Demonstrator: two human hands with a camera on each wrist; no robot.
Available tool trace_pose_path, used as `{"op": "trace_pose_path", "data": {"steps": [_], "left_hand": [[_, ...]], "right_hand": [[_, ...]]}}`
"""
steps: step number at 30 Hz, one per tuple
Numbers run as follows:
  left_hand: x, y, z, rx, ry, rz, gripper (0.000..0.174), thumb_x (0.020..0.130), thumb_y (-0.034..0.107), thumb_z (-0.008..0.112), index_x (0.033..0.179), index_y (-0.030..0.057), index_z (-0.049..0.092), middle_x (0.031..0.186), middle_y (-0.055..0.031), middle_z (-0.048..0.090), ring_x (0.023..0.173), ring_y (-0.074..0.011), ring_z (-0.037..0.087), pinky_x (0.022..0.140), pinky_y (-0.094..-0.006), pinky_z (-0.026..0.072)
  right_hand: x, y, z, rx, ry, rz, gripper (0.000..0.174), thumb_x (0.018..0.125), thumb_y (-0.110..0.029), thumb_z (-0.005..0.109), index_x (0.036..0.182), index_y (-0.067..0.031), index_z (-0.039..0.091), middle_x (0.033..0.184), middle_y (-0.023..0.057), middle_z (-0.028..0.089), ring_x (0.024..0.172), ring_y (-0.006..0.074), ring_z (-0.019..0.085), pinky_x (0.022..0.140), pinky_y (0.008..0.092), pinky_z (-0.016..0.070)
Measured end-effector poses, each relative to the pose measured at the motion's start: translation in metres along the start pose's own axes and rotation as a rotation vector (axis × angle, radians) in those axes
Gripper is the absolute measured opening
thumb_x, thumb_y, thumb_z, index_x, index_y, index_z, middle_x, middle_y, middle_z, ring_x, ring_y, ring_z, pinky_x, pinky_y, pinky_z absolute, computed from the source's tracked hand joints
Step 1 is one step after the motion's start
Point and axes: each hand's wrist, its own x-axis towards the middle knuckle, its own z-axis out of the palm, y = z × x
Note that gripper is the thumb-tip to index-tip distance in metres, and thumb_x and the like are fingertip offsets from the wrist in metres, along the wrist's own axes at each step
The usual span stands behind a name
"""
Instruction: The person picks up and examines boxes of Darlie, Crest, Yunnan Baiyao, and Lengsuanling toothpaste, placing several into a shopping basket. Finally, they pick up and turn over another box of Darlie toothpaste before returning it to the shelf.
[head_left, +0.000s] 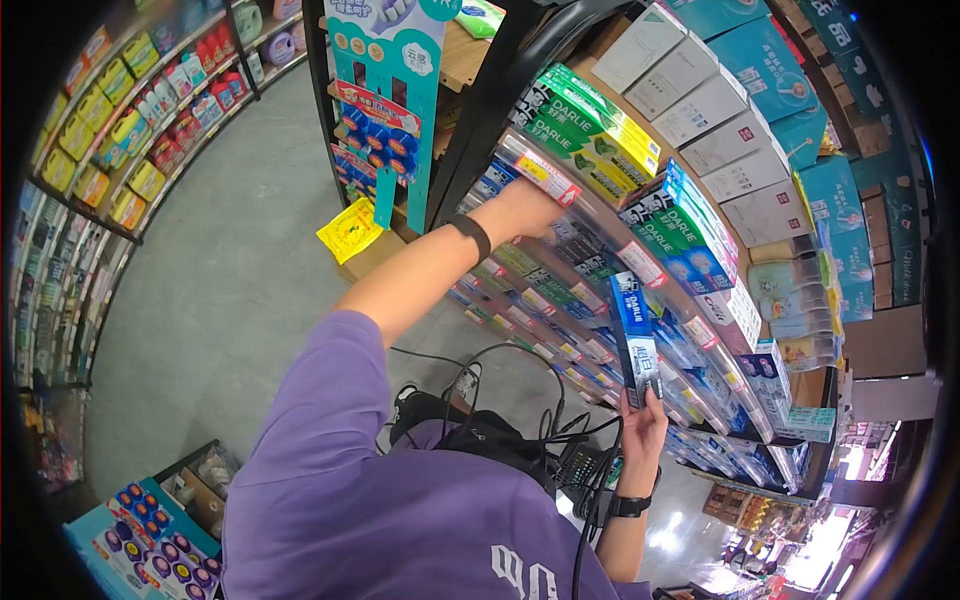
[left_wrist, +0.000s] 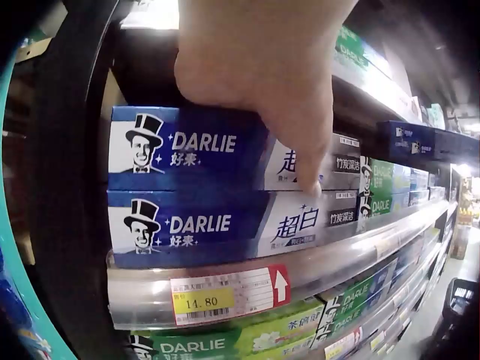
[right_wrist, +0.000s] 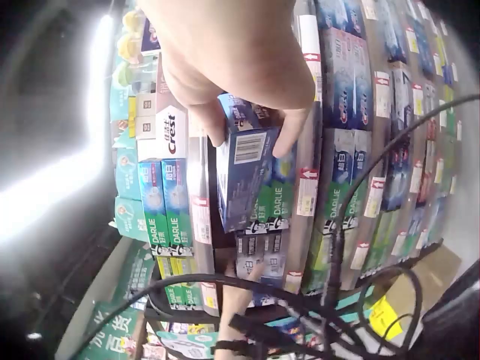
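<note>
My left hand (head_left: 530,208) reaches into a shelf row at the left end of the rack. In the left wrist view its straight thumb lies against the fronts of two stacked blue Darlie toothpaste boxes, an upper box (left_wrist: 199,146) and a lower box (left_wrist: 187,225). The other fingers of that hand are hidden over and behind the boxes. Off to the right, my right hand (head_left: 643,428) grips one end of a dark blue Darlie toothpaste box (head_left: 636,340), thumb on one side and fingers on the other. Its barcode end shows in the right wrist view.
A clear shelf strip with a price tag (left_wrist: 229,296) runs below the stacked boxes. Green Darlie boxes (head_left: 575,125) stand on the tier above. Black cables (head_left: 520,350) hang before my body. A yellow packet (head_left: 352,230) sits by the rack's end; a display bin (head_left: 150,540) stands behind left.
</note>
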Motion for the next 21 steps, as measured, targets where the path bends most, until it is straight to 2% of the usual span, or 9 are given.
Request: {"op": "trace_pose_path", "data": {"steps": [2,5,11,14,17,21], "left_hand": [[0.004,-0.004,0.006,-0.010,0.021,-0.023,0.047,0.077,0.035,0.083,0.107,0.0021,0.070,0.112,-0.0182,0.071,0.110,-0.0347,0.067,0.095,-0.0443,0.0535],[0.008,-0.007,0.009,-0.043,-0.047,-0.039,0.054,0.078,0.042,0.082,0.109,0.0004,0.068,0.114,-0.0195,0.068,0.113,-0.0375,0.064,0.095,-0.0467,0.0517],[0.014,-0.014,0.006,-0.075,0.020,-0.025,0.053,0.078,0.037,0.083,0.115,0.0023,0.067,0.117,-0.0205,0.067,0.115,-0.0392,0.063,0.097,-0.0473,0.0507],[0.022,-0.028,0.028,-0.181,0.090,-0.057,0.053,0.078,0.035,0.083,0.118,0.0051,0.066,0.121,-0.0194,0.067,0.116,-0.0383,0.062,0.099,-0.0466,0.0502],[0.029,-0.031,0.037,-0.326,0.072,-0.230,0.045,0.085,0.031,0.078,0.122,0.0079,0.067,0.128,-0.0172,0.066,0.121,-0.0365,0.060,0.104,-0.0443,0.0479],[0.041,-0.033,0.024,-0.290,-0.010,-0.287,0.043,0.095,0.031,0.062,0.133,0.0108,0.062,0.141,-0.0155,0.059,0.131,-0.0337,0.054,0.111,-0.0418,0.0431]], "right_hand": [[0.004,-0.001,0.001,0.073,0.016,0.031,0.027,0.096,-0.003,0.064,0.123,-0.0007,0.059,0.125,0.0121,0.068,0.117,0.0257,0.065,0.107,0.0461,0.0507],[0.011,-0.004,0.001,0.129,0.021,0.047,0.030,0.096,-0.004,0.064,0.126,-0.0005,0.058,0.127,0.0118,0.067,0.117,0.0265,0.065,0.107,0.0469,0.0499],[0.022,-0.006,0.001,0.129,0.031,0.051,0.032,0.096,-0.004,0.064,0.127,-0.0001,0.057,0.127,0.0114,0.067,0.118,0.0257,0.064,0.109,0.0473,0.0483],[0.026,-0.006,0.000,0.123,0.020,0.045,0.032,0.096,-0.004,0.064,0.128,0.0002,0.057,0.127,0.0117,0.067,0.117,0.0258,0.064,0.110,0.0475,0.0475],[0.031,-0.007,-0.001,0.126,0.016,0.030,0.032,0.097,-0.004,0.063,0.128,0.0008,0.056,0.127,0.0124,0.067,0.118,0.0264,0.064,0.111,0.0477,0.0471],[0.032,-0.011,0.003,0.113,0.017,0.016,0.032,0.097,-0.004,0.063,0.128,0.0019,0.056,0.129,0.0136,0.066,0.119,0.0275,0.063,0.111,0.0479,0.0469]]}}
